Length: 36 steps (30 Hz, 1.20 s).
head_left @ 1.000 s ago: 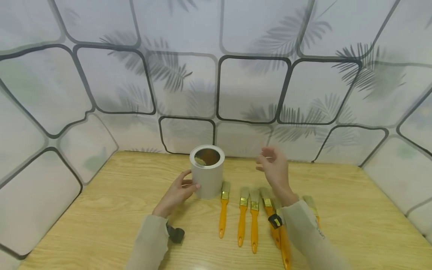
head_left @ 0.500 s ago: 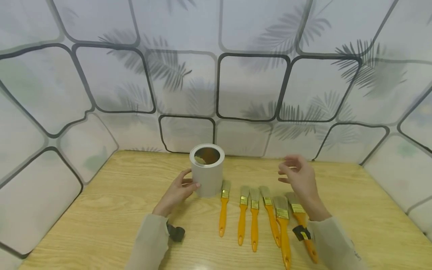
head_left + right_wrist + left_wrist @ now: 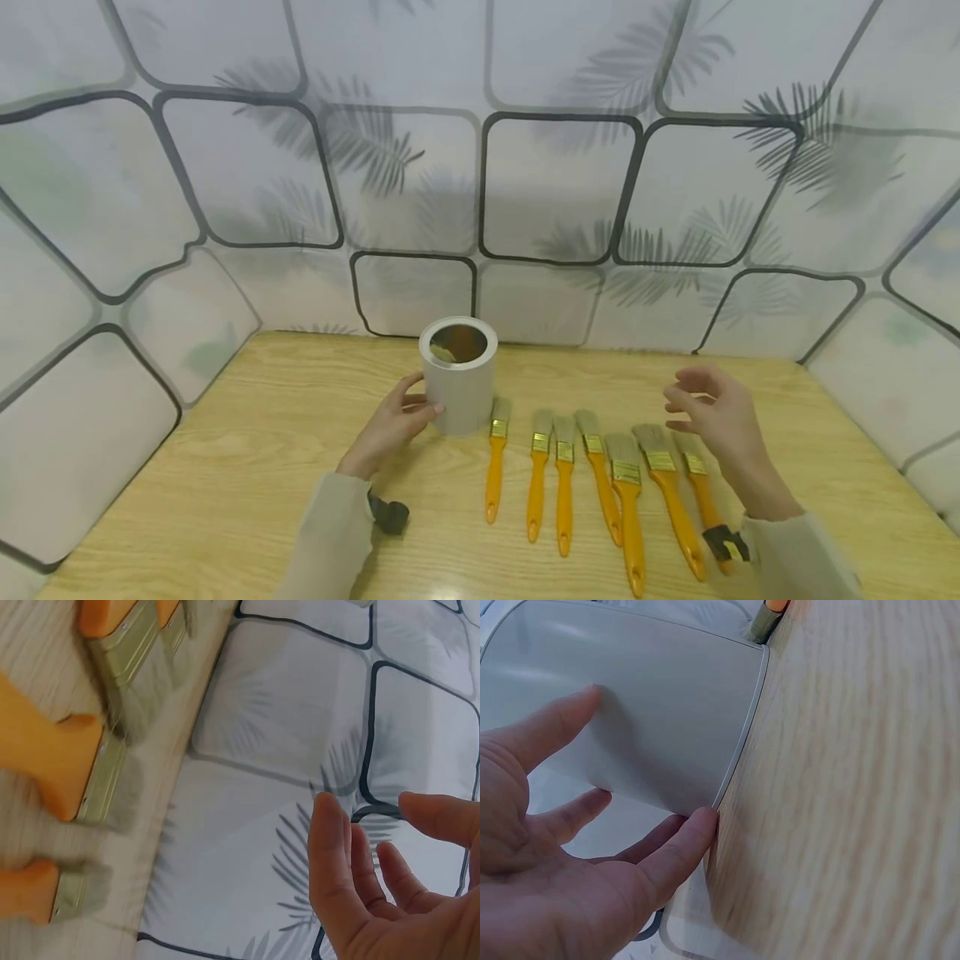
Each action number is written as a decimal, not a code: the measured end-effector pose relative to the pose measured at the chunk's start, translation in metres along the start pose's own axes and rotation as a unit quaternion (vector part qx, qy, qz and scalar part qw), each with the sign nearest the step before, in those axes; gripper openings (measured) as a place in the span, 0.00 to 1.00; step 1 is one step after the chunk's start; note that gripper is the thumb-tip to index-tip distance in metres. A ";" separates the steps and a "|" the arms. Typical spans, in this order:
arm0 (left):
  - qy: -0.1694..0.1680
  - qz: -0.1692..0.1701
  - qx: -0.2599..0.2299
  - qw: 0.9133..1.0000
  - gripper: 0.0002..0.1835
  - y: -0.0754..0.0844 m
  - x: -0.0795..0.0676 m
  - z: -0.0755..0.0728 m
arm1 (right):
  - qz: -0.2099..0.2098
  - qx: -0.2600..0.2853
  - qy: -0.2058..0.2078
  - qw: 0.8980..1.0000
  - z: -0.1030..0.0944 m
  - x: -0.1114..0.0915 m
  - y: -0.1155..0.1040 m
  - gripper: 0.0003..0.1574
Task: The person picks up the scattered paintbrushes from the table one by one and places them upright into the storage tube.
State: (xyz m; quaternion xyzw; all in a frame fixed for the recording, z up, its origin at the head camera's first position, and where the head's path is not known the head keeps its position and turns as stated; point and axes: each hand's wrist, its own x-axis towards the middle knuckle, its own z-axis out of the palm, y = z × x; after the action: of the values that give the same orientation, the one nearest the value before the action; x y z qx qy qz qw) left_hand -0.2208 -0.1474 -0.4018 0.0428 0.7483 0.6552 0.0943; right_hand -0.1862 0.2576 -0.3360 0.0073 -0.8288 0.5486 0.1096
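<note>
A pale grey, lidless can (image 3: 459, 392) stands upright on the table; its inside is brownish, with a pale patch whose nature I cannot tell. My left hand (image 3: 386, 429) holds its left side, thumb on the near face and fingers spread along the side toward the base, as the left wrist view shows on the can wall (image 3: 667, 697). My right hand (image 3: 723, 425) hovers bare over the far right end of a row of several paintbrushes, fingers loosely curved. A wide brush (image 3: 660, 475) lies left of it; the rightmost brush (image 3: 701, 483) is partly covered by the wrist strap.
The brushes have orange handles pointing toward me and pale bristles facing the wall. The leftmost brush (image 3: 496, 467) has its bristles close beside the can. A patterned curtain-like wall (image 3: 555, 192) closes off the back and sides of the wooden table (image 3: 262, 467).
My right hand has moved right and toward me, along the row, uncovering the brushes on the right. My left hand has kept its place at the can.
</note>
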 end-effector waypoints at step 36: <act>-0.002 0.001 0.003 1.000 0.40 0.000 0.010 -0.006 | 0.146 -0.103 -0.148 0.973 -0.050 -0.010 0.063 0.34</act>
State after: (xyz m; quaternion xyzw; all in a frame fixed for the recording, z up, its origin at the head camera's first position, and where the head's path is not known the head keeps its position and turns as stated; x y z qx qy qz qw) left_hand -0.2317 -0.1510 -0.4016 0.0453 0.7501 0.6528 0.0952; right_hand -0.1760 0.3275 -0.3767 -0.0441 -0.8800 0.4632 -0.0955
